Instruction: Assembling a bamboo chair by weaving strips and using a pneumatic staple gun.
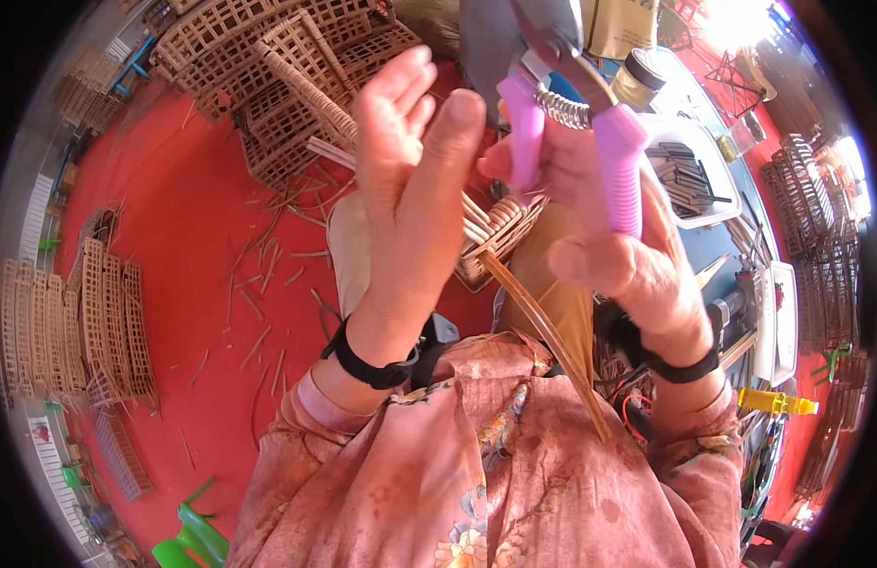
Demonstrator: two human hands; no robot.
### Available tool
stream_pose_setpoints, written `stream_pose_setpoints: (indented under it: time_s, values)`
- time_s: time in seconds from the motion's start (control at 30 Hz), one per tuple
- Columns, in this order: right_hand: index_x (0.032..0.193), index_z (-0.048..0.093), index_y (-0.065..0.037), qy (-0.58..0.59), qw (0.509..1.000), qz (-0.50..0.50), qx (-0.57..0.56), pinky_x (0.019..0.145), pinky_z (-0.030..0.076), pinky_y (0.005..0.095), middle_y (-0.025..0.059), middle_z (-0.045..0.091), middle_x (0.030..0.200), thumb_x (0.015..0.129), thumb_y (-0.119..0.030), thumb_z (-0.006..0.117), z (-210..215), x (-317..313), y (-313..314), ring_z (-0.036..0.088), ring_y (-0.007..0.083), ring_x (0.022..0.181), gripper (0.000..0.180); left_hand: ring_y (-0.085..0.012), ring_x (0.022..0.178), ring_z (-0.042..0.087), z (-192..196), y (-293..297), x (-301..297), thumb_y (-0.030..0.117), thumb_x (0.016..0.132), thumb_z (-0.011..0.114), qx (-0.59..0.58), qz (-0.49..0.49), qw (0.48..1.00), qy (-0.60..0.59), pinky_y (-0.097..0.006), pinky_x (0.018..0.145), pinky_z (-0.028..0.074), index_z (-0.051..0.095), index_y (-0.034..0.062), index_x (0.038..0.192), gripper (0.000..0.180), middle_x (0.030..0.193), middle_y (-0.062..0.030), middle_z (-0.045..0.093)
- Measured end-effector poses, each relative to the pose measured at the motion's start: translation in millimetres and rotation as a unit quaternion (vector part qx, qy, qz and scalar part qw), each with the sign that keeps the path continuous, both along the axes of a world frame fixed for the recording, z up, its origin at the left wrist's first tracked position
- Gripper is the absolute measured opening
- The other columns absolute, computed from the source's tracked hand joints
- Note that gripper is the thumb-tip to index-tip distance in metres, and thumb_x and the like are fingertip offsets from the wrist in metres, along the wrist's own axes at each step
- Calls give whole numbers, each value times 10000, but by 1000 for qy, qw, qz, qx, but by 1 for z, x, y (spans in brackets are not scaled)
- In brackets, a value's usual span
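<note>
My right hand (637,256) holds a pair of pruning shears (623,180) with ribbed lilac handles. Their handles are spread, a coil spring shows between them, and the dark blades point away from me. Raised beside it, my left hand (415,180) has its fingers stretched out and nothing in them. Below and between the hands, a small woven rattan piece (503,232) rests between my knees, partly hidden by my hands. From it a flat brown cane strip (547,327) runs back toward my shirt.
Stacked lattice rattan baskets (296,85) stand ahead on the left, and more woven panels (74,327) at far left. Cane offcuts (259,303) litter the red floor. At right are a white tray (732,180) of short dark sticks, a lidded jar (637,78) and a yellow bottle (775,401).
</note>
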State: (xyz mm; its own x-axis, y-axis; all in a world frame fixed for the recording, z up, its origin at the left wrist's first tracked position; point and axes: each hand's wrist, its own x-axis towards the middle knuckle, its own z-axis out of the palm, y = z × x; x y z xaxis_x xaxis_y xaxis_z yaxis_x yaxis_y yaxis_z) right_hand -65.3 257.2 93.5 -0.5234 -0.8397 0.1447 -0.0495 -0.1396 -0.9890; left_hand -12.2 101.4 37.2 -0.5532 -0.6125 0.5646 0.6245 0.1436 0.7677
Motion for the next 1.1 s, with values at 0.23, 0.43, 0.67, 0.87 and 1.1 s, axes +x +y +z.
stream_pose_setpoints:
  time_s: [0.23,0.43,0.67,0.87,1.1]
  values:
    - [1360,513,-33,494,850,1,181,997,437,385,136,644,1185,660,-96,700,-18,-66,20,617,306,1101,727,-124,819,596,-31,-28,30,269,869,781,32,94,976,-196,-239,686,516,441,-25,1286,613,1079,-128,568]
    - [1257,572,-42,581,784,9,219,964,465,434,157,621,1179,704,-128,754,-23,-88,31,587,370,1115,589,-66,712,587,-22,-28,38,274,925,701,46,3,942,-332,-212,631,477,563,-19,1263,468,962,-40,649]
    - [1313,561,-92,572,773,59,267,1043,406,440,143,584,1289,636,-71,747,-22,-97,21,527,349,1227,702,-91,740,628,-19,-20,39,87,892,717,-95,-7,952,-292,-239,676,515,729,-17,980,136,873,-47,712]
    - [1208,612,-65,672,719,40,175,971,435,417,111,609,1155,745,-262,779,-24,-99,13,565,316,1110,531,-161,786,634,-24,-13,45,55,836,743,-242,-1,957,-162,-279,695,501,730,-12,960,141,857,-84,717]
    - [1179,620,-79,670,714,55,197,900,454,418,94,595,1074,694,-183,791,-24,-92,7,568,309,1042,525,-178,728,574,-32,-12,51,49,781,789,-206,24,968,-143,-296,718,450,742,51,939,165,837,-36,708]
